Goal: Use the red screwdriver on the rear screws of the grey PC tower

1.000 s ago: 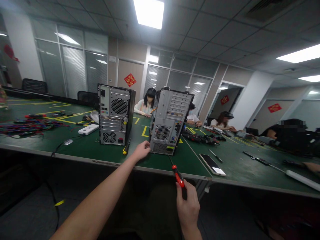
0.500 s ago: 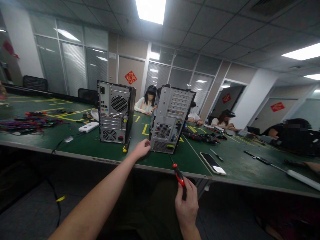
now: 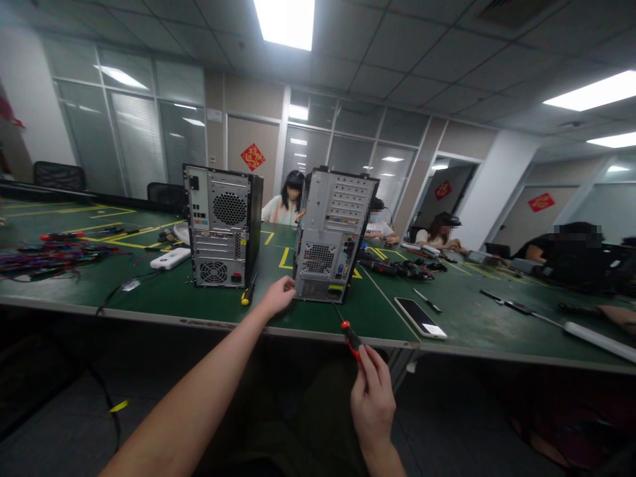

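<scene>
My right hand (image 3: 373, 391) grips a red and black screwdriver (image 3: 352, 339) by its handle, in front of the table edge. The shaft points up at the base of the right computer case (image 3: 322, 248); whether its tip touches the case I cannot tell. At that case's lower left corner is my left hand (image 3: 281, 296), fingers curled, and what they hold, if anything, is hidden. The case stands upright with its back panel facing me. To its left stands a second computer case (image 3: 218, 232), and a yellow and black screwdriver (image 3: 247, 293) lies beside it.
On the green table (image 3: 308, 324) are a white power strip (image 3: 170, 258), a heap of thin cables (image 3: 54, 257), a phone (image 3: 420, 318), a pen-like tool (image 3: 427, 300) and black cables (image 3: 397, 266). Several people sit across the table and at right.
The view has shifted slightly to the right. My right hand's grip on the screwdriver looks a little different, with more fingers over the handle. Both cases stand in the same places.
</scene>
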Demonstrator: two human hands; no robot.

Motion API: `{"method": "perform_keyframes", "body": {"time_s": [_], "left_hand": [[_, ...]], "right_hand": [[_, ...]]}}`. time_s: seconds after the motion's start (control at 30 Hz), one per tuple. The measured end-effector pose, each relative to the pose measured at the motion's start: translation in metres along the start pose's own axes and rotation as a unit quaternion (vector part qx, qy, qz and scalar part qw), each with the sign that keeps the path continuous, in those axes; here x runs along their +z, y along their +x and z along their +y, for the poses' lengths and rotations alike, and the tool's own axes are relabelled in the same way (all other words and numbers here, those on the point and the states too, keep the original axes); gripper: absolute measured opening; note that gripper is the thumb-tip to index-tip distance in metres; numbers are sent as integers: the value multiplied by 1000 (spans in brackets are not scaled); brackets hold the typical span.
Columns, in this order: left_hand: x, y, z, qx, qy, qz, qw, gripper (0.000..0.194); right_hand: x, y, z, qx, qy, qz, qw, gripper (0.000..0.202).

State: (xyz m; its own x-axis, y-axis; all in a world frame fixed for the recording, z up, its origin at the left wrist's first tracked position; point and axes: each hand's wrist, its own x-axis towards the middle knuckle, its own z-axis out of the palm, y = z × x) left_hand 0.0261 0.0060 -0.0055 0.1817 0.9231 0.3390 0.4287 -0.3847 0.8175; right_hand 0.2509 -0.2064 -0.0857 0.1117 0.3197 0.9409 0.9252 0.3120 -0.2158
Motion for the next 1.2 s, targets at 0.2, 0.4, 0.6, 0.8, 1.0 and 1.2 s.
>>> {"method": "perform_keyframes", "body": {"time_s": [0.2, 0.4, 0.6, 0.8, 1.0, 1.2], "left_hand": [[2, 2, -1, -4, 5, 7, 1000, 19], [2, 2, -2, 0, -2, 4, 1000, 19], [1, 1, 0, -7, -6, 2, 1000, 19], [3, 2, -1, -4, -3, 6, 1000, 20], [4, 4, -5, 0, -13, 2, 1000, 20], [5, 5, -8, 12, -9, 16, 1000, 18]], "right_hand": [[-1, 4, 0, 6, 0, 10, 1000, 20], [-2, 6, 0, 7, -2, 18, 1000, 27], [-2, 7, -3, 17, 12, 19, 1000, 24], [-5, 4, -1, 60, 28, -22, 998, 23], [-2, 3, 0, 22, 0, -2, 1000, 26], [1, 5, -6, 6, 3, 23, 1000, 28]]}}
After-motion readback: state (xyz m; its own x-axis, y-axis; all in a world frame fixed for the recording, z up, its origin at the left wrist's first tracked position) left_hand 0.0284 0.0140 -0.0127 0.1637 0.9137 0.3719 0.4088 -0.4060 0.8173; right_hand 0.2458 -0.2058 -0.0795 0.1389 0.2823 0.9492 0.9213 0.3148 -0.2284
